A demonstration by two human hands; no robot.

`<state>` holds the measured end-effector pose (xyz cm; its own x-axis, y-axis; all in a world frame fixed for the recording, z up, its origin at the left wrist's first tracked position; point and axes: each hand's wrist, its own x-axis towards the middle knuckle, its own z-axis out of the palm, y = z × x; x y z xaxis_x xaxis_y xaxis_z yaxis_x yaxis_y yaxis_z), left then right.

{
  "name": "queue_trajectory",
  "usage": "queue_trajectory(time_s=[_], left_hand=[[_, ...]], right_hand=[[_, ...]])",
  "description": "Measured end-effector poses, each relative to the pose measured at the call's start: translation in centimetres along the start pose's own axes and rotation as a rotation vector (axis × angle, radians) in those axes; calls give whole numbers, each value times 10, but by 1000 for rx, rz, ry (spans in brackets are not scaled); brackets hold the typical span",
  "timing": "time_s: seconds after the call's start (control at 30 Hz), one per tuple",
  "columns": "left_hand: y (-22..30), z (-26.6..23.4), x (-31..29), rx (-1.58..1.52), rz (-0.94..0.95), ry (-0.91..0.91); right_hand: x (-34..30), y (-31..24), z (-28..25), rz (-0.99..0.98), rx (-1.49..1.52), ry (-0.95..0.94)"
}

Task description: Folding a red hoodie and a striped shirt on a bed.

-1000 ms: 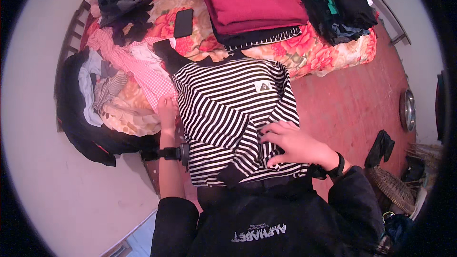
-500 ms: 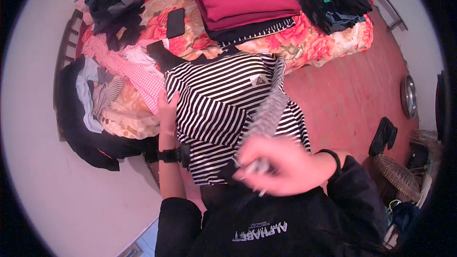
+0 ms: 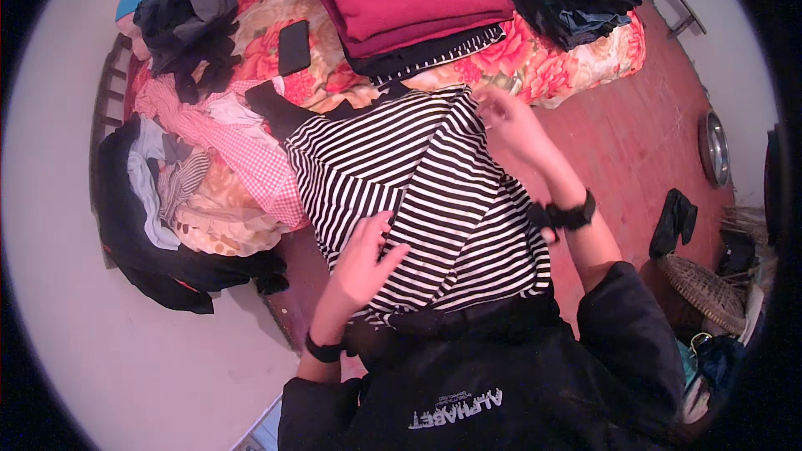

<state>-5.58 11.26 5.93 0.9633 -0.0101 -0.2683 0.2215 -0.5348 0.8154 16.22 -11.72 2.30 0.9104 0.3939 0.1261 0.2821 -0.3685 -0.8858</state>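
Black-and-white striped top (image 3: 443, 225), apparently mid-fold: left hand (image 3: 356, 271) at its eight o'clock, fingers spread; right hand (image 3: 515, 127) at two, pinch unclear. Smoothing seems called for next.

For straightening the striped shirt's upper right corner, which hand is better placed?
Probably the right hand: it is at that corner of the striped shirt, while the left hand is over the lower left part.

Black fabric top (image 3: 535, 376), worn by the person: one row of pale block lettering (image 3: 458, 412) across the front, inverted as viewed. Smaller pale printed lines (image 3: 455, 397) adjoin the row's upper side; too small to read.
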Motion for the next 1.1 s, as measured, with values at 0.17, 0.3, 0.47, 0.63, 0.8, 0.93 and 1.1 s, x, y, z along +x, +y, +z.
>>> queue_trajectory(time_s=[0.17,0.3,0.47,0.63,0.8,0.93,1.1], left_hand=[[12,18,2,-85,-97,-91],[-4,23,-7,-448,-133,-120],[6,17,-18,-253,-188,-71],[0,18,-25,-150,-165,-123],[-11,7,-38,-486,-320,-183],[-15,5,-45,-506,-333,-209],[2,2,-40,-524,-305,-100]], right_hand=[[52,58,-6,-91,9,-333],[90,54,-13,244,-234,-697],[116,60,4,-436,-213,-52],[100,79,28,-285,-93,-173],[20,71,-18,6,369,-346],[-57,64,-32,237,374,-550],[-78,40,-13,196,83,-141]])
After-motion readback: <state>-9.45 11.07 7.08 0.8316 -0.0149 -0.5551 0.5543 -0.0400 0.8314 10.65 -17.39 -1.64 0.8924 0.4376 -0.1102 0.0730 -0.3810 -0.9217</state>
